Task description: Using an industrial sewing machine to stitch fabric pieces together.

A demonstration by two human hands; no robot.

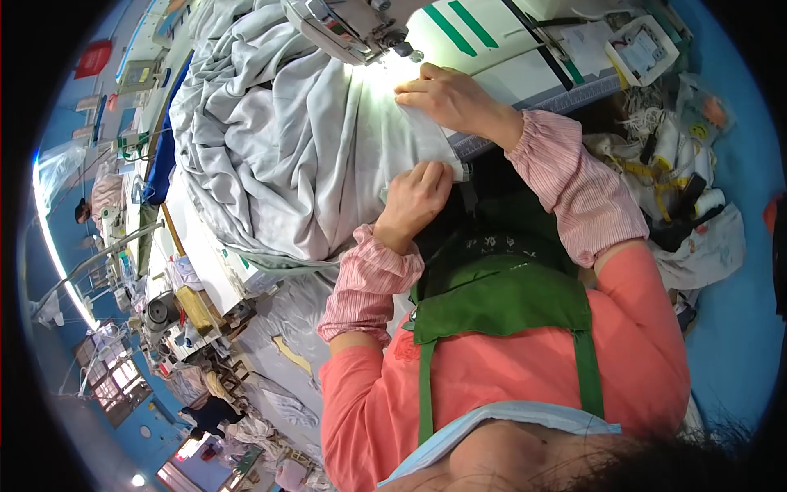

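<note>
A big heap of pale grey fabric (270, 139) covers the left of the sewing table, and its flat edge runs under the lit head of a sewing machine (344, 29). My right hand (451, 98) presses that edge just in front of the needle area, fingertips pinched together on the cloth. Nearer to me, my left hand (416, 197) is closed around the fabric's hem at the table's front edge. Between the two hands the cloth lies fairly flat. Glare under the machine hides the needle and the stitching.
A ruler strip (574, 97) runs along the table's front edge. At the right stand a small white box (642, 51) of small parts and a pile of thread spools (668, 148). More machines and fabric fill the room at left, with a person in dark clothes (215, 416) farther off.
</note>
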